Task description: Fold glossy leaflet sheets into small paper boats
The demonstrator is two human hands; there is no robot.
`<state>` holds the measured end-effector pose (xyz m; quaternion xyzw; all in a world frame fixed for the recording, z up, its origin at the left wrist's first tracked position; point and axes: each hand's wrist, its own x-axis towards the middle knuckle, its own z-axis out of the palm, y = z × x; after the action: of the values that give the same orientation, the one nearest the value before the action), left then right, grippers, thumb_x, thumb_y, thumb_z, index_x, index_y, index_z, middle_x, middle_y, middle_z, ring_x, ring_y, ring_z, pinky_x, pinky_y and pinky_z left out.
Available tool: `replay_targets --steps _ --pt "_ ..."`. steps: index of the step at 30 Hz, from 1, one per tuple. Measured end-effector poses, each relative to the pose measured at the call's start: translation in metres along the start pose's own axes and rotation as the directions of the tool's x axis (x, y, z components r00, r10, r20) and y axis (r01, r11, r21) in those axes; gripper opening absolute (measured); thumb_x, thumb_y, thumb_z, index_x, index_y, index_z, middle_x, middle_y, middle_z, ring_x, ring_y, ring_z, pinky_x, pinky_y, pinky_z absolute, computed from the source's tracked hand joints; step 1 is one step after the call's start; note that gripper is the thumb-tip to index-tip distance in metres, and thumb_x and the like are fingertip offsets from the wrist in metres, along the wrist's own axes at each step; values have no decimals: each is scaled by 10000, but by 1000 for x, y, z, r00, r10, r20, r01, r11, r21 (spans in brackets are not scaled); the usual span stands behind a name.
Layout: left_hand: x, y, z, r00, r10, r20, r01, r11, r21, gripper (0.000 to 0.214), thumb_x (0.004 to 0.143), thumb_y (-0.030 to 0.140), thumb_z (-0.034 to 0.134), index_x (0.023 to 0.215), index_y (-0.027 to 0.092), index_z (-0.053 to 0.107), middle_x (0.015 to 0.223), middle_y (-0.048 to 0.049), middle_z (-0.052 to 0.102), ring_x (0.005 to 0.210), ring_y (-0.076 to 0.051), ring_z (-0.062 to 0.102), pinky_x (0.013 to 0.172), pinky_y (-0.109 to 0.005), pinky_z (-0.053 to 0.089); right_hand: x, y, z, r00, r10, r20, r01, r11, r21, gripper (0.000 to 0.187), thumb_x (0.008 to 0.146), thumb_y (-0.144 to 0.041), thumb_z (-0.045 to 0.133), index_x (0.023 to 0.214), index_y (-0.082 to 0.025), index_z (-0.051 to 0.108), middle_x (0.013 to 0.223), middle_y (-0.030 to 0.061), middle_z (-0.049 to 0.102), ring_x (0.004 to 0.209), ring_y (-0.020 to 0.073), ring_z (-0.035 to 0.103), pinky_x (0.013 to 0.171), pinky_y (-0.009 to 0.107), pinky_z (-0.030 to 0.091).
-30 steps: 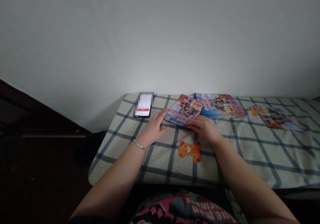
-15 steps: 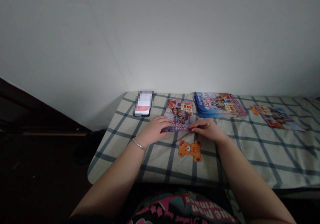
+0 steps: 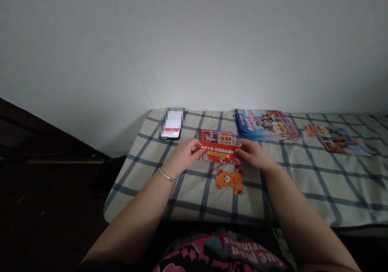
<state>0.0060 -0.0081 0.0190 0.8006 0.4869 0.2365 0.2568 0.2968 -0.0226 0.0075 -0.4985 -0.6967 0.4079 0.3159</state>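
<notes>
A printed flyer [image 3: 216, 154] lies in front of me with its near part folded up and over, so its red back faces me. Beyond the fold, a strip of the colourful front with a yellow price box still shows. My left hand [image 3: 183, 154] pinches the left end of the fold between thumb and fingers. At the right end, my right hand [image 3: 252, 154] grips the fold the same way. A stack of similar flyers [image 3: 263, 124] lies behind my right hand, and a single flyer [image 3: 339, 140] rests farther right.
A phone [image 3: 171, 123] with a lit, blurred screen lies at the back left. Everything rests on a checked cloth [image 3: 188, 199] with bear prints, against a white wall [image 3: 194, 45]. The cloth-covered surface ends at a rounded left edge, with dark floor beyond.
The flyer lay flat with its front up; its near edge has been lifted and folded away from me, exposing the red back. Both hands moved from the near edge to the fold's ends.
</notes>
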Motion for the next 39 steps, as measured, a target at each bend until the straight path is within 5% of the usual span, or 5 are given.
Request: replay_targets --steps 11,16,22,30,39 --pt "0 3 8 988 -98 -116 103 994 36 479 910 316 570 1351 211 416 732 37 638 622 -140 613 564 -245 405 6 -14 18 958 108 -264 -199 917 -347 143 871 -364 547 908 -240 608 640 -9 671 546 160 607 494 258 390" --pt "0 5 13 987 24 -160 11 976 217 281 943 297 522 1201 201 578 950 -43 638 844 -187 635 747 -314 507 9 -16 24 933 67 -353 -255 815 -521 183 884 -385 554 925 -248 668 780 23 727 674 193 657 546 273 386" --pt "0 6 19 973 149 -176 -86 943 322 234 948 286 511 1111 192 650 1059 -78 588 1021 -224 580 945 -390 493 11 -16 24 936 56 -347 -269 752 -603 202 897 -406 550 930 -264 690 858 18 735 771 222 665 579 296 394" --pt "6 -1 29 982 145 -121 -89 920 381 418 927 308 532 1318 162 538 1413 -137 492 1338 -296 429 1134 -474 367 20 -1 24 939 -233 -253 -15 706 -708 131 893 -286 585 861 -199 678 1113 93 705 1007 256 616 920 395 471" --pt "11 -9 35 985 133 -111 -77 909 410 516 909 350 539 1369 124 475 1497 -173 424 1422 -316 336 1175 -495 307 38 -15 9 991 -124 -57 40 662 -748 42 843 -208 633 845 -194 672 1202 120 669 1064 268 624 962 418 467"
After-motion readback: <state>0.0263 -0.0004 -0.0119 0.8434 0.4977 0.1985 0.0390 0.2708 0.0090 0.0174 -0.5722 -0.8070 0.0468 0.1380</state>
